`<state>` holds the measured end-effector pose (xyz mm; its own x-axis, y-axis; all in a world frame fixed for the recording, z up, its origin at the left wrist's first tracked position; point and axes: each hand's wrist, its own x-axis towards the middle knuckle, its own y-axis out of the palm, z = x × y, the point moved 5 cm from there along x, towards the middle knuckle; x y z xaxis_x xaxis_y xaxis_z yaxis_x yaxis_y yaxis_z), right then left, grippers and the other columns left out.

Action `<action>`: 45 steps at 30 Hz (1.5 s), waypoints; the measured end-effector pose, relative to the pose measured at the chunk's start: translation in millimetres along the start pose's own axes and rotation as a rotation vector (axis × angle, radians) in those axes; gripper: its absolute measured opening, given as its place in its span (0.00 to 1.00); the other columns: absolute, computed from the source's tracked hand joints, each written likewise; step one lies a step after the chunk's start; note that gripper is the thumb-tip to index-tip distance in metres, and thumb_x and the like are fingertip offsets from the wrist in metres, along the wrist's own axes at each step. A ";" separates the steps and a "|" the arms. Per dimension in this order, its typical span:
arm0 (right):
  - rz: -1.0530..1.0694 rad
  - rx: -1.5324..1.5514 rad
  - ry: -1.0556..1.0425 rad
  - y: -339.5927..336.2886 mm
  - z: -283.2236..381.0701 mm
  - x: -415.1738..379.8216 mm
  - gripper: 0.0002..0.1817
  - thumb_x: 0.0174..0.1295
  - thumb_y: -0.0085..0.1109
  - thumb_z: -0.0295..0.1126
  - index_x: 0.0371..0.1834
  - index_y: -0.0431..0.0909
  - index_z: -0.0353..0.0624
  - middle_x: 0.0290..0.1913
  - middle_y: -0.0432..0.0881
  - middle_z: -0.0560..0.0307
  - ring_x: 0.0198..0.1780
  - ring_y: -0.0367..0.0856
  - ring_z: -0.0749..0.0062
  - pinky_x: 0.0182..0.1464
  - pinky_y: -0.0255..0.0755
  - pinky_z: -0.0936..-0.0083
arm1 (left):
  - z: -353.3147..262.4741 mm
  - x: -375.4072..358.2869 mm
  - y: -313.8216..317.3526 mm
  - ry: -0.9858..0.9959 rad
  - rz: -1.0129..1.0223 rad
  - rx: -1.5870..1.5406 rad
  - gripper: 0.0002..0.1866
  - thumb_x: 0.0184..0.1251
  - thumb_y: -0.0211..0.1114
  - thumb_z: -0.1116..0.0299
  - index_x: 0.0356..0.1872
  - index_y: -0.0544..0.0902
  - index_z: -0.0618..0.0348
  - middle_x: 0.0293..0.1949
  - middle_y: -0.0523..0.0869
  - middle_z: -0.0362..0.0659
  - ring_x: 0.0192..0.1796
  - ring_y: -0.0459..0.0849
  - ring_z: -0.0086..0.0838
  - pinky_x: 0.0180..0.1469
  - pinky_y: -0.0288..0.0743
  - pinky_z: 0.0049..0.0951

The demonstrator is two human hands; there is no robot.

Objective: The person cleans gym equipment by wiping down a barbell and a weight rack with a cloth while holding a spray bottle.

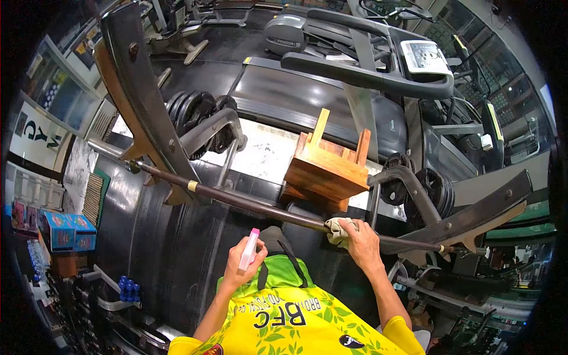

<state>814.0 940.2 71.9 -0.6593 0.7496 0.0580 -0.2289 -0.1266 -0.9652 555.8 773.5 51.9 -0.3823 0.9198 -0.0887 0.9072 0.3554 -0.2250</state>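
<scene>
A long dark barbell (254, 204) runs across the view, lying on the hooks of two black uprights. Wrapped round a pale cloth (338, 232), my right hand (362, 242) presses it against the bar, right of the middle. My left hand (245, 257) is closed round a small white bottle with a pink cap (249, 248), held below the bar and apart from it. The bottle's cap end points up and away from me.
Beyond the bar stands a wooden stool (328, 171). Weight plates hang at the left (192, 112) and right (435, 195). A treadmill (278, 89) lies farther back. Blue boxes (70, 231) and blue dumbbells (129, 290) are at the left.
</scene>
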 end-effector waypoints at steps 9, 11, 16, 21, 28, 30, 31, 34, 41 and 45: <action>-0.074 0.417 -0.184 51.5 90.6 72.7 0.30 0.49 0.64 0.21 0.60 0.74 0.50 0.50 0.79 0.46 0.50 0.79 0.48 0.52 0.75 0.59 | 15.5 -12.6 -19.9 -0.049 -0.148 -0.056 0.07 0.61 0.67 0.75 0.37 0.78 0.61 0.23 0.81 0.40 0.21 0.77 0.20 0.26 0.70 0.23; -0.110 0.445 -0.217 75.1 120.5 95.1 0.29 0.49 0.63 0.21 0.59 0.74 0.49 0.50 0.78 0.44 0.49 0.79 0.47 0.51 0.75 0.59 | 18.1 -16.7 -23.5 -0.088 -0.173 -0.080 0.06 0.62 0.66 0.76 0.37 0.78 0.61 0.24 0.80 0.39 0.20 0.79 0.20 0.24 0.71 0.22; -0.099 0.312 -0.247 89.7 160.6 115.5 0.31 0.50 0.60 0.24 0.63 0.72 0.49 0.46 0.76 0.47 0.42 0.77 0.54 0.44 0.72 0.61 | 19.4 -21.0 -26.8 -0.088 -0.203 -0.108 0.06 0.63 0.65 0.77 0.37 0.77 0.62 0.24 0.80 0.39 0.20 0.80 0.20 0.24 0.72 0.22; -0.030 0.168 -0.309 57.5 131.7 84.8 0.36 0.49 0.61 0.24 0.67 0.70 0.55 0.48 0.74 0.46 0.44 0.76 0.55 0.45 0.73 0.62 | 13.5 -16.0 -25.3 -0.056 -0.171 -0.079 0.06 0.63 0.65 0.77 0.38 0.77 0.62 0.24 0.80 0.39 0.20 0.80 0.20 0.25 0.73 0.22; -0.053 0.156 -0.337 38.9 90.0 55.4 0.35 0.51 0.58 0.22 0.67 0.70 0.54 0.52 0.76 0.45 0.47 0.77 0.53 0.46 0.73 0.62 | 18.5 -15.5 -34.6 0.000 -0.175 -0.028 0.07 0.62 0.66 0.75 0.38 0.77 0.62 0.23 0.80 0.40 0.20 0.80 0.22 0.25 0.73 0.22; -0.140 0.048 -0.333 53.1 100.7 63.0 0.36 0.50 0.58 0.21 0.67 0.69 0.52 0.51 0.77 0.43 0.46 0.78 0.52 0.46 0.73 0.61 | 20.0 -17.4 -37.8 -0.019 -0.182 -0.051 0.07 0.62 0.65 0.75 0.38 0.77 0.62 0.23 0.80 0.40 0.20 0.80 0.22 0.25 0.73 0.22; -0.140 0.047 -0.339 58.8 106.6 67.3 0.36 0.50 0.58 0.21 0.67 0.69 0.52 0.51 0.77 0.43 0.46 0.78 0.52 0.46 0.73 0.61 | 21.5 -19.2 -40.2 -0.031 -0.195 -0.066 0.06 0.63 0.65 0.75 0.38 0.77 0.62 0.23 0.80 0.39 0.20 0.80 0.22 0.25 0.73 0.22; -0.151 0.161 -0.326 66.1 122.8 83.1 0.35 0.51 0.55 0.21 0.67 0.69 0.51 0.50 0.77 0.42 0.44 0.78 0.51 0.44 0.73 0.60 | 25.1 -22.9 -45.9 -0.061 -0.218 -0.114 0.06 0.63 0.65 0.74 0.38 0.77 0.61 0.23 0.81 0.39 0.21 0.80 0.20 0.25 0.73 0.21; -0.210 0.306 -0.427 101.6 198.4 145.0 0.28 0.56 0.58 0.25 0.64 0.72 0.50 0.44 0.79 0.43 0.37 0.80 0.51 0.39 0.76 0.59 | 22.4 -31.8 -48.6 -0.050 -0.239 -0.112 0.06 0.64 0.65 0.74 0.39 0.77 0.62 0.24 0.81 0.39 0.21 0.79 0.19 0.25 0.73 0.21; -0.083 0.310 -0.379 124.7 234.2 173.0 0.31 0.54 0.56 0.24 0.66 0.69 0.46 0.42 0.76 0.46 0.41 0.80 0.55 0.40 0.76 0.62 | 21.6 -37.8 -48.2 -0.024 -0.264 -0.098 0.06 0.65 0.65 0.74 0.39 0.77 0.62 0.24 0.81 0.39 0.21 0.79 0.19 0.25 0.72 0.21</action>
<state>503.7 901.9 21.4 -0.8309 0.4834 0.2755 -0.4556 -0.3069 -0.8356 522.8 718.0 45.1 -0.6108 0.7893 -0.0627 0.7877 0.5977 -0.1489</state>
